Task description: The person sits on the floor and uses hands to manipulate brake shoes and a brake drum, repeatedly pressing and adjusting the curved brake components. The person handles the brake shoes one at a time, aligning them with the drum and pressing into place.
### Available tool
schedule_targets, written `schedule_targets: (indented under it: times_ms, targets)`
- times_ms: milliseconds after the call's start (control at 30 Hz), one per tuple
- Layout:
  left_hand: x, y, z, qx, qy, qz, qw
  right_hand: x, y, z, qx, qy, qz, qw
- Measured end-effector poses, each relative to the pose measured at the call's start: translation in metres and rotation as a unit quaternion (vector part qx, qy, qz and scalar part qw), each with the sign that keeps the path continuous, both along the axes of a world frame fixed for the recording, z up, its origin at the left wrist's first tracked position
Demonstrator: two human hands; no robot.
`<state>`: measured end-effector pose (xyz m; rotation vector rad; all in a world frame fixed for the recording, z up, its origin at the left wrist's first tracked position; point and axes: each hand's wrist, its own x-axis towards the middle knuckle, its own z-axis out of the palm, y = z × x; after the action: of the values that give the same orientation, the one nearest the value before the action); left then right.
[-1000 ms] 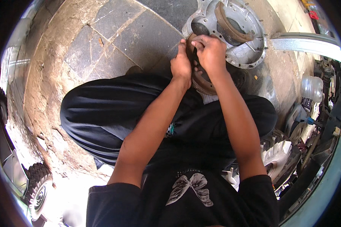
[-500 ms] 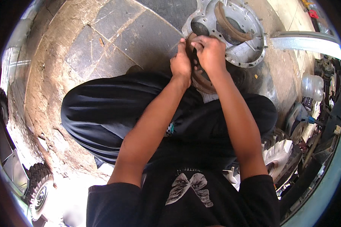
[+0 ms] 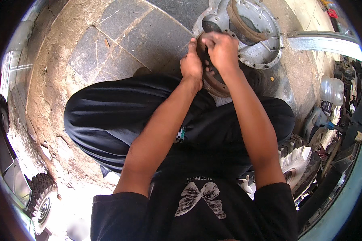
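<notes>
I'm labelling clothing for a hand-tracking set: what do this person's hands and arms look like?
The left hand and right hand are bare, with no gloves, watch or bracelet visible. The left sleeve and right sleeve are short and black, ending above the elbow. They belong to a black T-shirt with a pale butterfly print.
</notes>
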<state>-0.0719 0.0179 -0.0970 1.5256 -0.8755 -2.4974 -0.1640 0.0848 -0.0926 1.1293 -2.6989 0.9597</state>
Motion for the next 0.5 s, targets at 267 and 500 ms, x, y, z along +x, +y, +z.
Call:
schedule_targets:
  times_ms: [267, 500]
  targets:
    - [-0.002, 0.001, -0.006, 0.017, 0.014, 0.0, 1.0, 0.002, 0.001, -0.001, -0.023, 0.013, -0.005, 1.0]
    - [0.0, 0.0, -0.002, 0.011, 0.017, -0.002, 1.0, 0.001, -0.001, 0.0, -0.038, 0.008, -0.001, 0.999]
